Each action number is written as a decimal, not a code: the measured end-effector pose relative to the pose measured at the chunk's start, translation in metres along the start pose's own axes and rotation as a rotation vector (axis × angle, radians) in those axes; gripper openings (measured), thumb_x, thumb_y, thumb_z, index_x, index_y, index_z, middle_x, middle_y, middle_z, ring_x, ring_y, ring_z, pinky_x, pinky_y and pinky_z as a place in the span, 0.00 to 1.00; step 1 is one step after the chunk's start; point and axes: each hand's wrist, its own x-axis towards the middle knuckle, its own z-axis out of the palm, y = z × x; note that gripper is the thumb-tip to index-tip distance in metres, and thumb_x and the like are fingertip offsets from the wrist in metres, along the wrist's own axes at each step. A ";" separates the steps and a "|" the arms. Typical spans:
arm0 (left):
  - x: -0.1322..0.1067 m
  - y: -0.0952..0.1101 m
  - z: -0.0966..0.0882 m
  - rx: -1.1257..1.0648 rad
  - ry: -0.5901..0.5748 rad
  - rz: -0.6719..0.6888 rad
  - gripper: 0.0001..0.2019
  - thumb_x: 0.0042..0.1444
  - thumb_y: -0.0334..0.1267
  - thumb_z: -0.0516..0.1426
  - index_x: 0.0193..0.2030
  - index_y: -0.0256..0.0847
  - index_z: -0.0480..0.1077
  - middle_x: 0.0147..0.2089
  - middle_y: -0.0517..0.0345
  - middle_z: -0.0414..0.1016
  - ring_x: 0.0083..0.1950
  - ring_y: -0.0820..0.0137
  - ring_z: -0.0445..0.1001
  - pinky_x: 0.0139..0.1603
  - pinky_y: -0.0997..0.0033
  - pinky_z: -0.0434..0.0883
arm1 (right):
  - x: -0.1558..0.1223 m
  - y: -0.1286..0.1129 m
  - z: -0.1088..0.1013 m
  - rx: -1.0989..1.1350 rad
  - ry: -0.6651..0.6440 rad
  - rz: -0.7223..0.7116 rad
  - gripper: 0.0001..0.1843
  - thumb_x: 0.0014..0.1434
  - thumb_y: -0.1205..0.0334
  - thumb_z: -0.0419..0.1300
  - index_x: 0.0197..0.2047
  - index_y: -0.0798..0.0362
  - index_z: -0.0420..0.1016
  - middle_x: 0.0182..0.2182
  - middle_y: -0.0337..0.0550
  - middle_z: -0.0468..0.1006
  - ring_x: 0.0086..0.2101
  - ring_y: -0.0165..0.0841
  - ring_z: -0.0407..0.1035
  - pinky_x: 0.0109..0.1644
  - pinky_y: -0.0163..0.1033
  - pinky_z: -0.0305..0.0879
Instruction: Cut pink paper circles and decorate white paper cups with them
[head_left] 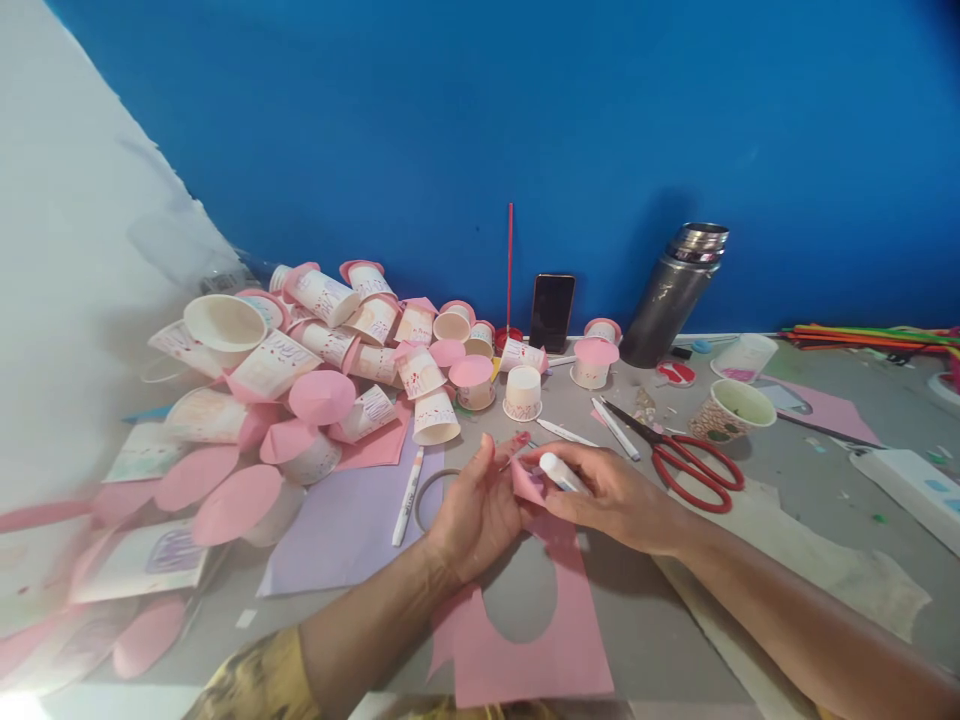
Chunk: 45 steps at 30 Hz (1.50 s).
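Red scissors (660, 445), a steel flask (673, 295), a phone (553, 312) and piled paper cups (322, 340) on the table (645, 620)

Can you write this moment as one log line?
left hand: holds pink paper piece | right hand: holds white tube | nearby: red scissors, pink sheet, paper cups

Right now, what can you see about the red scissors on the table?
The scissors have red plastic-looking loop handles and dark blades that look closed. They lie flat on the grey table, blades pointing away and left, handles nearer. No hand touches them; the right hand is close beside them.
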 end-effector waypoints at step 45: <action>-0.006 -0.009 -0.003 0.224 -0.099 0.046 0.42 0.58 0.74 0.50 0.64 0.42 0.75 0.77 0.46 0.59 0.80 0.44 0.46 0.77 0.43 0.53 | -0.003 0.027 0.029 -0.947 0.241 -0.360 0.17 0.73 0.50 0.54 0.44 0.56 0.75 0.32 0.49 0.86 0.31 0.42 0.81 0.33 0.41 0.62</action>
